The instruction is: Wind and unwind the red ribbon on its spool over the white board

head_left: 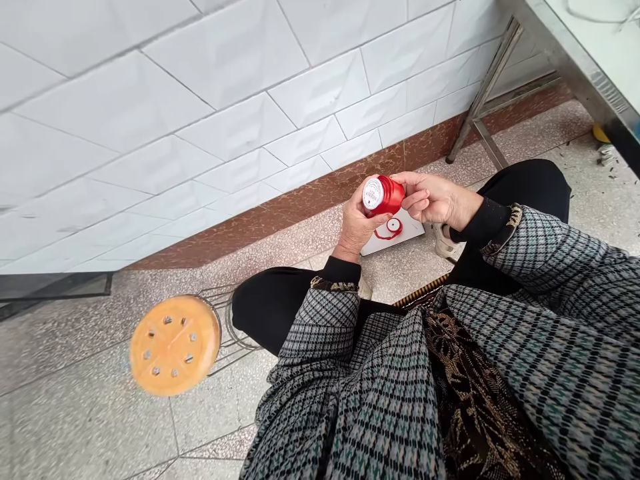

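My left hand is wrapped round a spool of shiny red thread. A round white label with small print covers the end of it that faces up and left. At the other end, the thumb and curled fingers of my right hand pinch against the red winding; a loose strand between them cannot be made out. Below both hands, a white board lies on the floor. It carries a smaller red spool with a white centre, and a red strand trails from its left side.
An orange round stool with holes in its seat and wire legs stands at my left. White wall tiles rise above a brown skirting. A metal-framed table stands at the upper right. My bent knees flank the white board.
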